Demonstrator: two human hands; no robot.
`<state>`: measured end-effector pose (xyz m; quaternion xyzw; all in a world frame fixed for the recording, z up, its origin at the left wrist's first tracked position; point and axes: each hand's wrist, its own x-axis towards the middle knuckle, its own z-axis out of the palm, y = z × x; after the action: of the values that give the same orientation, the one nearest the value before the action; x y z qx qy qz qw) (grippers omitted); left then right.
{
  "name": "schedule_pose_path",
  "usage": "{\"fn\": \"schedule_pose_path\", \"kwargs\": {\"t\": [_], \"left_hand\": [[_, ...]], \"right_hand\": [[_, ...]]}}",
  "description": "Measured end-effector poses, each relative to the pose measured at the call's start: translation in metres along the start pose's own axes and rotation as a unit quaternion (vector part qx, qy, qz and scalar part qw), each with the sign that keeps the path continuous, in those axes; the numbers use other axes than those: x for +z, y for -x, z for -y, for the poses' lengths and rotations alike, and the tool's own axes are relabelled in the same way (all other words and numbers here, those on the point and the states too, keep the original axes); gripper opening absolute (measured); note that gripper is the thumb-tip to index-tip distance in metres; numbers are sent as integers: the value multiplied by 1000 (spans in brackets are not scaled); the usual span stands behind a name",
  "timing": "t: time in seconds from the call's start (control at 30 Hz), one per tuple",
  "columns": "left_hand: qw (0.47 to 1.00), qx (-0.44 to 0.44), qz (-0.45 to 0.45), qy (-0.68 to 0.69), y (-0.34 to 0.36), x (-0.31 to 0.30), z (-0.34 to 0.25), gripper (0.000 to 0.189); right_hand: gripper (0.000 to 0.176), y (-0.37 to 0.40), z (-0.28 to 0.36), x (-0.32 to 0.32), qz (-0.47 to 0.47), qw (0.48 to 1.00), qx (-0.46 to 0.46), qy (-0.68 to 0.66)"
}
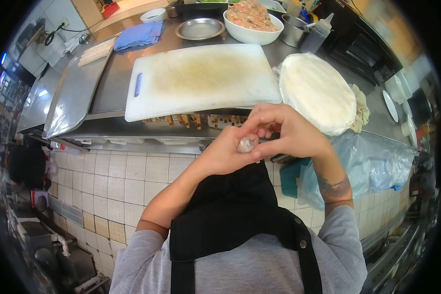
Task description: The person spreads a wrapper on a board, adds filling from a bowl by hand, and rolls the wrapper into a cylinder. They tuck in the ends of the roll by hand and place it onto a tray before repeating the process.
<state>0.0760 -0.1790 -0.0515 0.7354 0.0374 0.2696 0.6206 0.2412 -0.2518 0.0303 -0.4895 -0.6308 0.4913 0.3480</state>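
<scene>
Both of my hands meet in front of the counter's front edge. In my left hand (224,152) lies a small whitish lump (245,144), with the fingers curled round it. My right hand (284,130) arches over from the right, its thumb and fingers bent close to the lump; whether its fingertips hold anything is hidden. Just beyond the hands is a white cutting board (206,78) with a yellowish worn middle. To its right sits a stack of round pale wrappers (318,93) in clear plastic.
Behind the board are a metal plate (200,29), a white bowl (240,36) heaped with orange-pink filling, a steel pot (294,30) and a squeeze bottle (317,35). A blue cloth (139,35) and a tray (76,93) with pale rolls are left. Plastic bags (367,169) hang right.
</scene>
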Motion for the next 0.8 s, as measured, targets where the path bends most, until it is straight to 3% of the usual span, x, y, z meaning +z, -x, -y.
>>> {"fn": "schedule_pose_path", "kwargs": {"t": [0.03, 0.1, 0.17, 0.27, 0.33, 0.43, 0.53, 0.77, 0.8], "left_hand": [[999, 11, -14, -45, 0, -2, 1, 14], [996, 23, -25, -88, -1, -1, -2, 15], [995, -96, -17, -11, -2, 1, -9, 19], [995, -102, -10, -18, -2, -1, -9, 21], [996, -86, -16, -23, -4, 0, -12, 20], [997, -63, -18, -44, -6, 0, -10, 20], [996, -67, -9, -62, -5, 0, -4, 20], [996, -84, 21, 15, -5, -10, -15, 19], [996, -85, 20, 15, -6, -13, -16, 19]], "right_hand": [[24, 2, -1, 2, -27, 994, -48, 92], [20, 1, -3, 6, -56, 993, -39, 99], [16, 1, -7, 8, -84, 990, -30, 107], [12, -4, -19, 6, -83, 996, 5, 15], [10, -8, -31, 7, -56, 979, 43, -190], [14, -11, -46, 8, -51, 947, 92, -305], [21, -13, -50, 8, -9, 942, 97, -320], [33, -10, -33, -3, 10, 974, 5, -226], [33, -9, -30, -4, -2, 993, -47, -108]]}}
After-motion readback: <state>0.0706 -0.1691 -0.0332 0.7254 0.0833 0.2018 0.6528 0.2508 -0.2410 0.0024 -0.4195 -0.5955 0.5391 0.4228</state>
